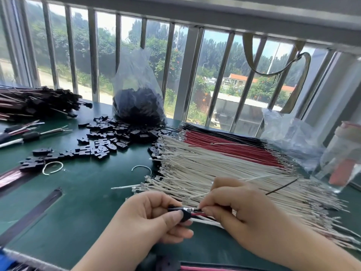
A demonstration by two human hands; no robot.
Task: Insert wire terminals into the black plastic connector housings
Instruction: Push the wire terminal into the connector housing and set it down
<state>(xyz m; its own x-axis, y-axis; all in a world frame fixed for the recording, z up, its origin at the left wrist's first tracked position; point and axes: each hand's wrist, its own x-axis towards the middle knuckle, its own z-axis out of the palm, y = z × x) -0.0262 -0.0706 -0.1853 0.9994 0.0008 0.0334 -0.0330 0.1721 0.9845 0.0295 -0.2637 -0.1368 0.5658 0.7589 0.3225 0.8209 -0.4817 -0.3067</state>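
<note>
Head view: two hands fit a wire into a black connector housing (pixel 180 212) above the green counter (pixel 82 192).

Left of the housing lie finished harnesses (pixel 37 102), loose black housings (pixel 105 137) and a white wire loop (pixel 52 167); behind it stands a clear bag of housings (pixel 137 98). The left hand (pixel 150 218) has its fingers curled round the housing, thumb on top. The right hand (pixel 240 208) pinches a wire terminal (pixel 192 209) at the housing's right end, over red and white leads already seated. Right of and behind the housing spreads the stack of white wires (pixel 205 165), red wires (pixel 224 145) and black ones, crowding the hands; farthest right, a clear bottle (pixel 343 157).
</note>
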